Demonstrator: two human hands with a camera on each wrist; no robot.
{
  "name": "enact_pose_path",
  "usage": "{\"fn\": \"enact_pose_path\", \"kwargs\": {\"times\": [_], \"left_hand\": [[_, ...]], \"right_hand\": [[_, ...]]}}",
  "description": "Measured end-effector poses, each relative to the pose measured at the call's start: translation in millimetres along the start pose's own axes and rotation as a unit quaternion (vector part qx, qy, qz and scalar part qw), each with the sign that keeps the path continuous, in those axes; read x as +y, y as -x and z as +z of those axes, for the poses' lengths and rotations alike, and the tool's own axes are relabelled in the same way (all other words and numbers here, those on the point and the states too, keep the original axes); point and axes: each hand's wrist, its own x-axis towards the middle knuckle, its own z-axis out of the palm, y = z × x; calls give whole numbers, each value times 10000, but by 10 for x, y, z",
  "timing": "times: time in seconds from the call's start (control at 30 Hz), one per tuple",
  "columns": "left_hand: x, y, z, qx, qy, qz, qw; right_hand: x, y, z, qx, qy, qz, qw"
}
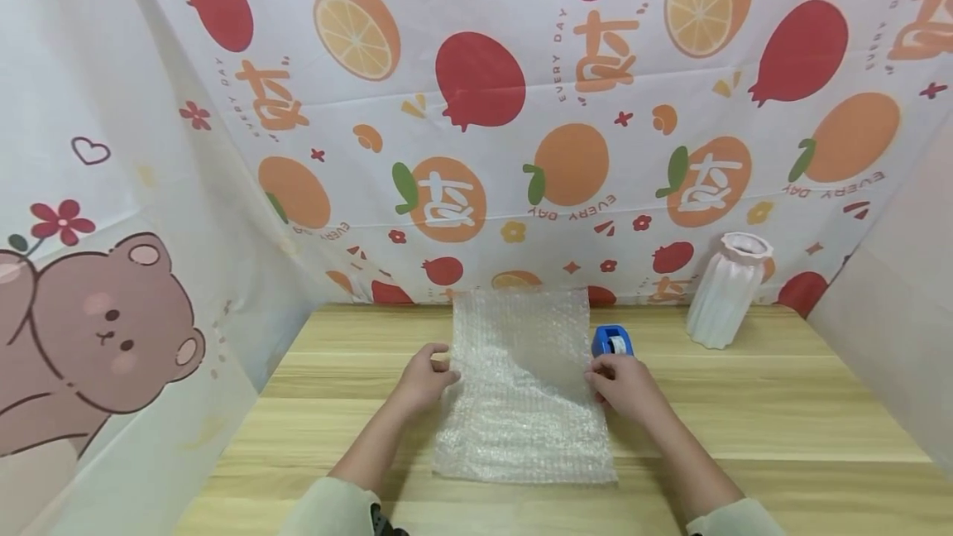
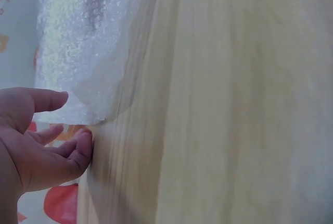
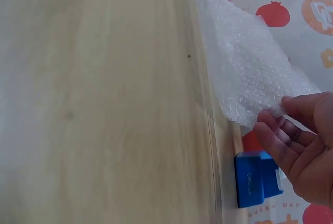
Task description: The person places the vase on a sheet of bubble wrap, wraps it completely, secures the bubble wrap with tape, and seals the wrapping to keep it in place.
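A clear sheet of bubble wrap (image 1: 524, 437) extends lengthwise across the wooden table, its far end up near the patterned cloth. At its left edge is my left hand (image 1: 423, 379); in the left wrist view the thumb (image 2: 52, 100) stands apart from the loosely bent fingers, with nothing pinched between them. My right hand (image 1: 625, 385) pinches the sheet's right edge between thumb and fingertips, as the right wrist view shows at the bubble wrap's border (image 3: 260, 94). Just beyond that hand sits a blue tape dispenser (image 1: 612, 339) with a roll of tape in it.
A white ribbed vase (image 1: 725, 292) stands at the table's back right. The wooden table (image 1: 744, 420) meets a fruit-printed cloth (image 1: 476, 172) along its far edge. On the left hangs a cloth with a bear print (image 1: 112, 329).
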Motion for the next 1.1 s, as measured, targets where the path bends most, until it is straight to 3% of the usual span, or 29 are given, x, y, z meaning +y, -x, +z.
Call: {"fn": "enact_pose_path", "kwargs": {"times": [0.17,0.57,0.93,1.1], "left_hand": [[22,-22,-9,38,140,49,9999],[3,-11,6,33,239,-26,9997],[1,-4,18,-41,371,172,9992],[23,-18,26,116,519,54,9986]], "right_hand": [[-11,-5,-11,95,40,3,9999],[-15,-1,59,225,-220,547,9980],[-67,-62,55,505,734,582,9943],[-70,-66,54,615,1082,326,9917]]}}
